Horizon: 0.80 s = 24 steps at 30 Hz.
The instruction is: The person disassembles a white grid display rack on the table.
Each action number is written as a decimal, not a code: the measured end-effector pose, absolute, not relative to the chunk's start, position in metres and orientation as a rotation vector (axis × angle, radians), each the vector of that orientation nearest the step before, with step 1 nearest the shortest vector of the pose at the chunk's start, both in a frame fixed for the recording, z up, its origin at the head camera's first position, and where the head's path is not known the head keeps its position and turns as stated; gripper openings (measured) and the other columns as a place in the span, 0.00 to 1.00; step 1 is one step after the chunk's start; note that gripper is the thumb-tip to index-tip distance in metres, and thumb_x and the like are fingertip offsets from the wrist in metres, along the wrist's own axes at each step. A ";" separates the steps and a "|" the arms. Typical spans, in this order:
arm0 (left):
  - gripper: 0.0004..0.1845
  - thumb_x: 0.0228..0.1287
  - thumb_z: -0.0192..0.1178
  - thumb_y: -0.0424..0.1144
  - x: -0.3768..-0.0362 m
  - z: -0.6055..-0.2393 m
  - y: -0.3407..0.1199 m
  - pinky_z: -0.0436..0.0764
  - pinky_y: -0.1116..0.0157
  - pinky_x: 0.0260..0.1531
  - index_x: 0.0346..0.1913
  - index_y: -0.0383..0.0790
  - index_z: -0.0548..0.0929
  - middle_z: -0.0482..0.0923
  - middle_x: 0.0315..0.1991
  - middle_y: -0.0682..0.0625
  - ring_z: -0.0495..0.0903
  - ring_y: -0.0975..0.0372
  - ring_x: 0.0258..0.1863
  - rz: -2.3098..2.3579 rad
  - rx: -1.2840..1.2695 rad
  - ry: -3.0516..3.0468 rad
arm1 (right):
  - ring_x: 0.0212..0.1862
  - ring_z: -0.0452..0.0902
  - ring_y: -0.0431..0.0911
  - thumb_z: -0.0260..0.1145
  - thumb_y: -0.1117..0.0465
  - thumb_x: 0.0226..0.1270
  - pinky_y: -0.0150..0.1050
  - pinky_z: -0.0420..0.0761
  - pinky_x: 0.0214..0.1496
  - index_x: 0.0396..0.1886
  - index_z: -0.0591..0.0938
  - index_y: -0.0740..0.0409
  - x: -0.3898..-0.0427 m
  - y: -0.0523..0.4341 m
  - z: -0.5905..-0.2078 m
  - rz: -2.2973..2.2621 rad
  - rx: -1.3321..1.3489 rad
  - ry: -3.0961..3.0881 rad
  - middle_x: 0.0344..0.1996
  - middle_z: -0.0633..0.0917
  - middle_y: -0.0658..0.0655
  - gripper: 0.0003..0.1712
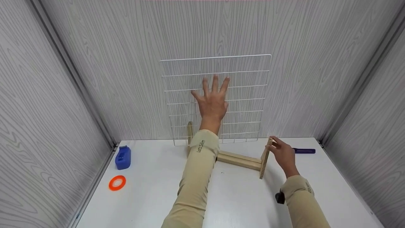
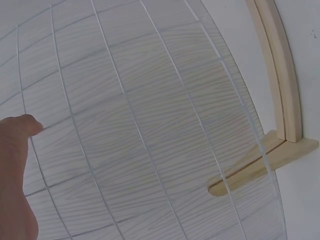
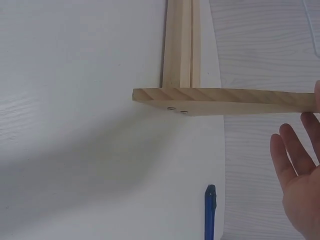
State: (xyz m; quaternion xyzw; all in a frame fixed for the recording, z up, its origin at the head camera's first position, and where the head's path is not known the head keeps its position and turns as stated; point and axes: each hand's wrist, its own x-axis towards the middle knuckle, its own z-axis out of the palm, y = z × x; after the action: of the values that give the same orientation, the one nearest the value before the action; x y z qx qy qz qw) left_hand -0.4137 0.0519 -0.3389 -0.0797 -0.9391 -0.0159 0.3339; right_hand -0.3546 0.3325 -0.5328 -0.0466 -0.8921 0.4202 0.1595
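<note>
A white wire grid panel (image 1: 215,57) stands upright in front of the back wall. My left hand (image 1: 212,106) is laid over its middle, fingers straight and spread wide across the wires. Below and in front is a wooden stand (image 1: 240,161), with a grooved crossbar between two end pieces. The left end piece (image 2: 250,167) shows through the wires in the left wrist view, overlapping the grid's lower edge. At the other end, my right hand (image 1: 282,154) pinches the tip of the right end piece (image 3: 225,102) between thumb and fingers. Two screw heads show on that piece's outer face.
A blue tape dispenser (image 1: 123,157) stands at the table's left, with an orange ring (image 1: 111,184) lying in front of it. Behind my right hand lies a slim dark blue tool (image 1: 305,151). Wood-grain panels enclose the white table (image 1: 246,202) at the back and sides.
</note>
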 end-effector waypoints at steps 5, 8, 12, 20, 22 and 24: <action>0.49 0.62 0.69 0.57 -0.414 -0.343 0.049 0.65 0.27 0.62 0.81 0.69 0.51 0.53 0.82 0.52 0.53 0.45 0.80 -0.048 -0.208 -2.465 | 0.56 0.85 0.58 0.72 0.58 0.67 0.55 0.84 0.55 0.68 0.79 0.55 -0.353 0.333 -0.537 1.187 -0.166 -2.488 0.55 0.86 0.64 0.29; 0.48 0.62 0.68 0.57 -0.414 -0.345 0.047 0.65 0.26 0.62 0.80 0.69 0.51 0.53 0.82 0.52 0.54 0.45 0.80 -0.048 -0.210 -2.472 | 0.59 0.83 0.60 0.71 0.57 0.69 0.55 0.83 0.58 0.69 0.77 0.56 -0.353 0.335 -0.538 1.242 -0.152 -2.500 0.58 0.85 0.65 0.30; 0.48 0.64 0.67 0.56 -0.414 -0.349 0.045 0.66 0.26 0.62 0.81 0.69 0.50 0.53 0.82 0.53 0.55 0.45 0.80 -0.048 -0.211 -2.488 | 0.69 0.74 0.60 0.64 0.54 0.75 0.54 0.79 0.66 0.75 0.70 0.55 -0.353 0.339 -0.538 1.450 -0.089 -2.531 0.69 0.76 0.65 0.32; 0.48 0.62 0.69 0.57 -0.414 -0.360 0.044 0.65 0.26 0.61 0.80 0.68 0.53 0.55 0.81 0.52 0.55 0.45 0.80 -0.092 -0.203 -2.513 | 0.63 0.77 0.37 0.62 0.48 0.76 0.25 0.78 0.60 0.76 0.68 0.54 -0.348 0.342 -0.546 1.673 -0.106 -2.455 0.71 0.75 0.62 0.34; 0.48 0.62 0.68 0.57 -0.413 -0.361 0.044 0.65 0.26 0.62 0.80 0.68 0.53 0.55 0.81 0.53 0.55 0.45 0.80 -0.097 -0.208 -2.522 | 0.57 0.77 0.28 0.63 0.47 0.75 0.22 0.78 0.57 0.75 0.70 0.54 -0.346 0.342 -0.548 1.687 -0.118 -2.427 0.70 0.76 0.63 0.34; 0.48 0.63 0.67 0.56 -0.413 -0.362 0.044 0.65 0.26 0.62 0.81 0.68 0.52 0.54 0.82 0.53 0.54 0.45 0.80 -0.083 -0.210 -2.529 | 0.52 0.76 0.23 0.64 0.46 0.74 0.21 0.78 0.56 0.74 0.72 0.53 -0.344 0.342 -0.550 1.671 -0.135 -2.412 0.68 0.77 0.62 0.34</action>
State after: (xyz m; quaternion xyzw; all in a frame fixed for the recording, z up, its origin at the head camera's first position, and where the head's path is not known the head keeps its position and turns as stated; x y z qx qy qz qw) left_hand -0.4129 0.0435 -0.3625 -0.0790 -0.9511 -0.0312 0.2970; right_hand -0.3439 0.3420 -0.5498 -0.0458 -0.8169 0.5659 0.1019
